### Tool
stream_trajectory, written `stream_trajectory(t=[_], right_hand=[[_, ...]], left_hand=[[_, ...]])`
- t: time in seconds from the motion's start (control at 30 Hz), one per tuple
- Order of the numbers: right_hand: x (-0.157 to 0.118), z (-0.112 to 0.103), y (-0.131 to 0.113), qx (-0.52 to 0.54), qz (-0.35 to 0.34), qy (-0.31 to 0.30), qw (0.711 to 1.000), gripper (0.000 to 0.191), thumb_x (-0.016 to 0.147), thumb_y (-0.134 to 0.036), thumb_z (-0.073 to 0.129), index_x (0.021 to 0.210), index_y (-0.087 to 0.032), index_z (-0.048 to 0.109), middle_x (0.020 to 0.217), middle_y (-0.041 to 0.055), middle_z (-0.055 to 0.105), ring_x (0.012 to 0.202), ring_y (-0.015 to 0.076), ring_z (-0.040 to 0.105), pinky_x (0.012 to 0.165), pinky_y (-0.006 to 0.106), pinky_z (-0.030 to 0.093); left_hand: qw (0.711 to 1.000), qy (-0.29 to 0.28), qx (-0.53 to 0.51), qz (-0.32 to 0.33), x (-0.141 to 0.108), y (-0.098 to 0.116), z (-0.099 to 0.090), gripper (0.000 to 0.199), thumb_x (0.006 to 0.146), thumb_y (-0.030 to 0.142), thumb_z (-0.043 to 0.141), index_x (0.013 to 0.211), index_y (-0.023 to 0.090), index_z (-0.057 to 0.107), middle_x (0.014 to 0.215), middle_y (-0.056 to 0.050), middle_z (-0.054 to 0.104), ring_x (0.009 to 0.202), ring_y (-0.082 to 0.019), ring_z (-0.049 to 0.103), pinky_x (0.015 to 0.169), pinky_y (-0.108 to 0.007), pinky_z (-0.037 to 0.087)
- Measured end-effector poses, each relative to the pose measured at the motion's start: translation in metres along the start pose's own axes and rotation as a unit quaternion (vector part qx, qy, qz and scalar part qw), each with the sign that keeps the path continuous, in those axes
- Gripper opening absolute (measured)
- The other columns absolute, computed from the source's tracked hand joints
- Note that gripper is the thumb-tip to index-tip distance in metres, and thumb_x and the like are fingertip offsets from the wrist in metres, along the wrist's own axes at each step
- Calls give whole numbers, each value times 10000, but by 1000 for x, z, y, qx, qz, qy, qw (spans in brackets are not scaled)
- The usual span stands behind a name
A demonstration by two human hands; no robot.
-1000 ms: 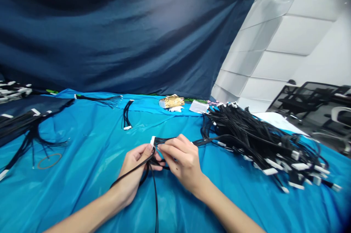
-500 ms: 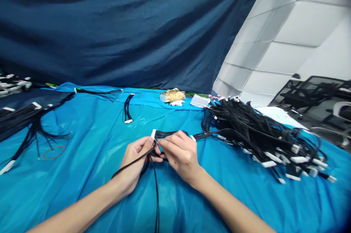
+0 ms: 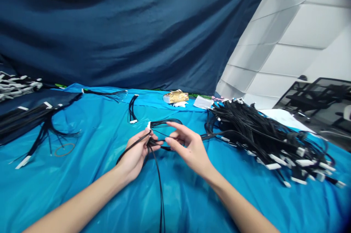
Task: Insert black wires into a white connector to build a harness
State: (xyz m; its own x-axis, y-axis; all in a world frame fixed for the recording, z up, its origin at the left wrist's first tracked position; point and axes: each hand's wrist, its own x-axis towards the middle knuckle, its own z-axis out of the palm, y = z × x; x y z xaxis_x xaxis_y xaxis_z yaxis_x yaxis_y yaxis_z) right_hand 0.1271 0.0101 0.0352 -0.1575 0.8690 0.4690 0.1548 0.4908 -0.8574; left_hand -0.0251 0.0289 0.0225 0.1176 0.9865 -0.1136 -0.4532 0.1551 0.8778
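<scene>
In the middle of the head view, my left hand (image 3: 135, 154) is closed on a black wire harness (image 3: 164, 124). Its white connector (image 3: 148, 126) sticks up above the thumb. From that connector the wires loop to the right, and a few loose strands hang down past my left wrist toward the front edge. My right hand (image 3: 189, 147) is held to the right of the connector, thumb and index finger spread apart. Wires run behind and beside its fingertips; whether the curled rear fingers touch them is hidden.
A large heap of black wire harnesses (image 3: 255, 134) with white connectors lies right. Other harnesses (image 3: 44, 123) lie left, near a brown rubber band (image 3: 64, 149). One short harness (image 3: 132, 109), a gold packet (image 3: 177, 97) and white paper (image 3: 203, 102) rest farther back on the blue sheet (image 3: 95, 138).
My right hand's thumb and index finger have parted and the hand has moved slightly right, away from the connector. My left hand still holds the harness, slightly lower and left. The view has shifted slightly.
</scene>
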Motion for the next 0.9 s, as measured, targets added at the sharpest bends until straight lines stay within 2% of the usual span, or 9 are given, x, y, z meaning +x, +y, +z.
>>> stream_trajectory(t=[0.1, 0.2, 0.27, 0.33, 0.5, 0.63, 0.7, 0.77, 0.9], right_hand=[[2, -7, -9, 129, 59, -89, 986, 324, 768, -281, 586, 1076, -186, 552, 753, -3, 563, 678, 104, 539, 646, 244, 458], [4, -12, -12, 158, 62, -86, 982, 294, 788, -302, 559, 1058, -188, 557, 782, 8, 568, 606, 90, 513, 568, 233, 450], [5, -15, -11, 94, 38, -62, 993, 247, 813, -306, 523, 1023, -187, 576, 793, 22, 584, 598, 97, 510, 523, 227, 432], [6, -16, -7, -47, -26, -26, 998, 195, 825, -284, 508, 962, -187, 608, 782, 31, 595, 638, 118, 515, 557, 246, 434], [5, -12, 10, -353, -215, 5, 911, 161, 836, -164, 475, 916, -178, 613, 936, 77, 603, 867, 188, 497, 757, 341, 441], [-4, -2, 15, -465, -339, 21, 818, 189, 827, -142, 498, 969, -220, 596, 1127, 63, 564, 1066, 225, 426, 868, 420, 385], [-7, 3, 15, -471, -412, -17, 780, 182, 833, -143, 502, 961, -229, 599, 1093, 20, 598, 1051, 188, 446, 890, 390, 370], [-9, 7, 16, -464, -445, -62, 764, 181, 848, -125, 479, 939, -217, 605, 1022, -9, 636, 996, 148, 487, 893, 354, 362], [-6, 9, 21, -453, -435, -92, 773, 171, 865, -112, 457, 914, -185, 603, 945, -15, 664, 958, 131, 521, 861, 347, 362]], left_hand=[[1000, 20, -9, -2, 4, 1, -1, 80, 686, 202, 611, 728, 152, 565, 656, 14, 596, 608, -117, 607, 610, -248, 497], [1000, 18, -5, -17, 5, 1, -1, 94, 683, 204, 611, 742, 154, 557, 668, 6, 605, 613, -135, 622, 581, -247, 491], [1000, 12, 1, -23, 4, 1, -1, 98, 695, 220, 606, 749, 155, 555, 677, -1, 610, 625, -147, 632, 580, -254, 494], [999, 15, 3, -28, 2, 1, 0, 82, 720, 225, 587, 752, 157, 554, 676, -3, 611, 627, -154, 638, 586, -265, 501], [997, 57, -19, -56, 3, 2, 4, 64, 771, 130, 502, 738, 151, 553, 641, -2, 614, 583, -138, 633, 552, -244, 499], [992, 94, -51, -61, 5, 0, 4, 121, 762, 67, 483, 707, 141, 562, 604, 1, 612, 537, -95, 599, 541, -206, 488], [990, 112, -54, -64, 6, -1, 4, 125, 750, 58, 493, 689, 136, 569, 591, 1, 613, 497, -77, 572, 477, -169, 452], [989, 118, -51, -73, 6, -1, 4, 118, 743, 67, 504, 675, 135, 573, 584, -1, 618, 462, -70, 551, 431, -158, 419], [989, 115, -51, -79, 5, -2, 4, 111, 737, 79, 515, 663, 137, 574, 568, -4, 622, 473, -73, 560, 450, -155, 417]])
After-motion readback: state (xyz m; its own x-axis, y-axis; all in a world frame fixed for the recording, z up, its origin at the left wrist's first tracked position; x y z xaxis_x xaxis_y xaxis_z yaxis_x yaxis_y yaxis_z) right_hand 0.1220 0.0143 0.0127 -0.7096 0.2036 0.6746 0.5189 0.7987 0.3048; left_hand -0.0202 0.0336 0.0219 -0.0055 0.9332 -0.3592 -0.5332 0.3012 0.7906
